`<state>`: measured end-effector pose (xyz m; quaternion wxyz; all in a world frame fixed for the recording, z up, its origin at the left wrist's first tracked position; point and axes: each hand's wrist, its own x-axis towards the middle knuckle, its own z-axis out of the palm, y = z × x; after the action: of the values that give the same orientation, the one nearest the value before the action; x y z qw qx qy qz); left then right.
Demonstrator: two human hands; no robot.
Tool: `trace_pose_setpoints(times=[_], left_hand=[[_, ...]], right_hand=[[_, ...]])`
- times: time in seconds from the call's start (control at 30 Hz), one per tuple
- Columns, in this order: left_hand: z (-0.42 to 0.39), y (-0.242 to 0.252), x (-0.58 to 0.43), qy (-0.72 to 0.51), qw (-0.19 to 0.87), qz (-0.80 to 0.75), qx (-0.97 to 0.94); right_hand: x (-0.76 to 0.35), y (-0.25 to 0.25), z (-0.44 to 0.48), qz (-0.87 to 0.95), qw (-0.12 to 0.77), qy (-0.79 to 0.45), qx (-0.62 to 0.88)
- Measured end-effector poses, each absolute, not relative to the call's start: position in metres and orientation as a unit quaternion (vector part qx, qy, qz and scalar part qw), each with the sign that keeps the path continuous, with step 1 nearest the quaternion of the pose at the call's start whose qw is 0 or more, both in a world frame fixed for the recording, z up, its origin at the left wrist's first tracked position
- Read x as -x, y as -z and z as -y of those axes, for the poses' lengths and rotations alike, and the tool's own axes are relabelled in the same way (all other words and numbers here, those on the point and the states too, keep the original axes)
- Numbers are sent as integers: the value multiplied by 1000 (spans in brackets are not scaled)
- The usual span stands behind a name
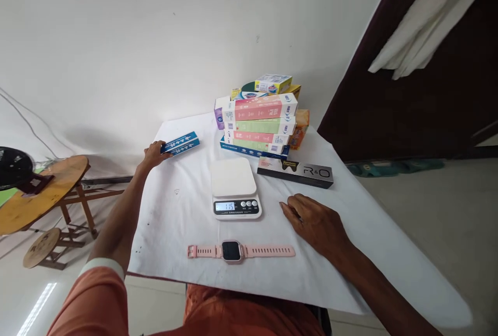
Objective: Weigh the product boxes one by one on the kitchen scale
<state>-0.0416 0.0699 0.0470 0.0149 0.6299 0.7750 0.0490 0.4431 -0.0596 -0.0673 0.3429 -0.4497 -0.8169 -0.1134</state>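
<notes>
My left hand (154,154) is closed round the near end of a blue toothpaste box (181,144) at the table's far left. The box lies on the cloth. My right hand (311,219) rests loosely curled on the table, with nothing visible in its fingers. Between my hands stands a white kitchen scale (233,178); its pan is bare and its display reads 115. Beyond my right hand lies a black and silver R&O box (295,171). A smartwatch (232,251) with a pink strap is stretched out flat in front of the scale.
Pink and green boxes (260,108) are stacked at the back near the wall, with soap boxes (273,83) behind. A white cloth covers the table (175,232). On the left are a wooden table (70,175), a stool (42,248) and a black fan (15,167).
</notes>
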Motion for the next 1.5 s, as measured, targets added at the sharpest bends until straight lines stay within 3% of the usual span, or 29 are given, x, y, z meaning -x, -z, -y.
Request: trace_pose_setpoints(times=[0.4, 0.6, 0.73, 0.9, 1.17, 1.4, 1.5], left_hand=[[-106, -51, 18, -68, -47, -769, -634], [-61, -83, -135, -176, -22, -503, -846], [-34, -69, -254, -84, -17, -312, -946], [-45, -32, -338, 26, -117, -293, -949], [-54, -19, -345, 39, -147, -293, -944], [2, -66, -342, -78, -156, -284, -943], [22, -79, -309, -75, -146, -309, -937]], right_hand=[[-443, 66, 60, 808, 320, 82, 488], [-442, 67, 60, 804, 302, 81, 505], [-441, 67, 59, 806, 291, 82, 508], [-441, 68, 59, 805, 293, 94, 508], [-441, 70, 59, 804, 296, 87, 508], [-443, 67, 60, 807, 251, 31, 533], [-442, 65, 60, 805, 236, 6, 544]])
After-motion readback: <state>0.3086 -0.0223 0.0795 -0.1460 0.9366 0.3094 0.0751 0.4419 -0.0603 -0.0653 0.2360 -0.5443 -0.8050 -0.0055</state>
